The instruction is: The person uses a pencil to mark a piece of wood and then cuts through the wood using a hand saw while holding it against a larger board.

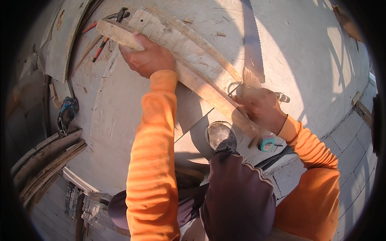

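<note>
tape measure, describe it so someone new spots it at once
Follow the long wooden bar gripped by the left hand to its lower-right end. Beside that end, below the right hand, sits the tape measure. Its compact teal case stands out from the bare wood and grey floor.

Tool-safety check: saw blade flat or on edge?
Flat: the saw blade has its broad face turned up to view, toothed edge along the right.

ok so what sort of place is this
Probably a building site or makeshift carpentry spot: a handsaw and a teal tape measure lie on a dusty, concrete-like floor, and the left hand grips a rough wooden strip.
</note>
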{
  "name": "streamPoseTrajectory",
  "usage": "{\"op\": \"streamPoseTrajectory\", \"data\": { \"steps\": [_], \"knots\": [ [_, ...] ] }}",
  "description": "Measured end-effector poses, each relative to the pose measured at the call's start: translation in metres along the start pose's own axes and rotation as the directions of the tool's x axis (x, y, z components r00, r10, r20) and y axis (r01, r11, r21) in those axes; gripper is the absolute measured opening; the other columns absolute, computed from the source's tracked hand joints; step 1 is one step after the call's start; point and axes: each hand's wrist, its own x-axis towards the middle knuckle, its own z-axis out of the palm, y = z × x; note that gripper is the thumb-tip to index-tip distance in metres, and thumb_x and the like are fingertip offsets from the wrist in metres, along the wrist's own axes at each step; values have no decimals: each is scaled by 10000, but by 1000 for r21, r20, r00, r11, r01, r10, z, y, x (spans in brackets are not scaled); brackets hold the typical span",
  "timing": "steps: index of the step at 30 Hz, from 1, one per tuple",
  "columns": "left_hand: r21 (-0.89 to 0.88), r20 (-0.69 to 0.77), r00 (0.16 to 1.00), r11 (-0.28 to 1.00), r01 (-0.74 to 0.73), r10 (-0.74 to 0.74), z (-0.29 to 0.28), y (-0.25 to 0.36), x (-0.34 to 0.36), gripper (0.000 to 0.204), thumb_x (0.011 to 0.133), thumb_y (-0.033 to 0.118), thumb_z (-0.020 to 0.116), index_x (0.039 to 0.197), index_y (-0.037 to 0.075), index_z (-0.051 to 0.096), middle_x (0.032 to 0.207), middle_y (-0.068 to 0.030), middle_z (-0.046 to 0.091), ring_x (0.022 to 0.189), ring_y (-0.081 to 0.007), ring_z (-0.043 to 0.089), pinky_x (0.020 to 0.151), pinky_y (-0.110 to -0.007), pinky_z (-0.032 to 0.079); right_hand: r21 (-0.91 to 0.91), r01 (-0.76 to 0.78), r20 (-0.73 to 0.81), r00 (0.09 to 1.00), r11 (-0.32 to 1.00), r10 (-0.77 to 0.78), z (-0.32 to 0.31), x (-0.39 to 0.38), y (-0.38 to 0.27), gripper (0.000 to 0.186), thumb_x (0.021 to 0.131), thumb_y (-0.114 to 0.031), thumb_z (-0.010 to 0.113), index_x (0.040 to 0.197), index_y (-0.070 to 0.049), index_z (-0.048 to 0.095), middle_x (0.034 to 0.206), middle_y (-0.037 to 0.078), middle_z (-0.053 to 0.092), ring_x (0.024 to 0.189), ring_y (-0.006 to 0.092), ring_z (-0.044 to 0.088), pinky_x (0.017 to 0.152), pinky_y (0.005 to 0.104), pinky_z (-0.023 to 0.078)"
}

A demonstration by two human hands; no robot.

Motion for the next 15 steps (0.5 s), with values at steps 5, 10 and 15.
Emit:
{"op": "streamPoseTrajectory", "data": {
  "steps": [5,10,15],
  "knots": [
    [34,43,999,999,22,-23,-3,3,-2,582,1052,360,523,1361,-133,515,1321,-305,593,1221,-467,567,1070,-500,442,15,-48,-127,991,999,50,-15,18,-7,419,855,-158,633,1272,-141,665,882,-1,693,763,173,692,686,359,501],
    [45,39,998,998,45,-46,-4,4,1,606,1053,382,526,1387,-122,501,1341,-310,580,1227,-469,566,1071,-493,445,85,-27,-149,988,996,40,-2,19,-7,407,853,-182,670,1258,-141,675,916,6,707,786,196,710,726,365,518],
    [-11,44,998,999,40,-40,-2,9,5,593,1062,367,520,1400,-119,493,1377,-314,556,1260,-461,551,1089,-490,427,145,-127,-86,986,981,141,-14,0,-4,330,811,-120,735,1138,-162,737,891,12,746,734,206,717,680,380,539]
  ]
}}
